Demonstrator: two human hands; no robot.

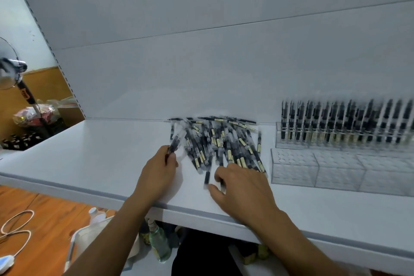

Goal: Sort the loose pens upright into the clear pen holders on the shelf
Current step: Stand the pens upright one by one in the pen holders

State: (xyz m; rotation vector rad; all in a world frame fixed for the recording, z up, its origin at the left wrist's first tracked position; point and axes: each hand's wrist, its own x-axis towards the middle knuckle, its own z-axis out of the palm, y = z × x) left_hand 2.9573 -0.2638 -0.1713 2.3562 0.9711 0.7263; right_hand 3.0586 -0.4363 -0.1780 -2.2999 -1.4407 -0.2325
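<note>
Pens take up the middle of a broad white shelf, a loose heap of black barrels with pale labels lying flat and crisscrossed close to the back wall. To the right of the heap stands a filled rack with pens upright in a long row (the whole row is smeared by blur). In front of it, nearer the shelf edge, sit empty clear holders side by side, just beside the heap. The right hand lies over the heap's near corner, fingers spread and bent down onto the pens, thumb out to the left; whether it grips any I cannot tell. The left hand is at the heap's left edge, thumb and fingers curled, pinching one pen by its lower end, the barrel pointing toward the wall.
</note>
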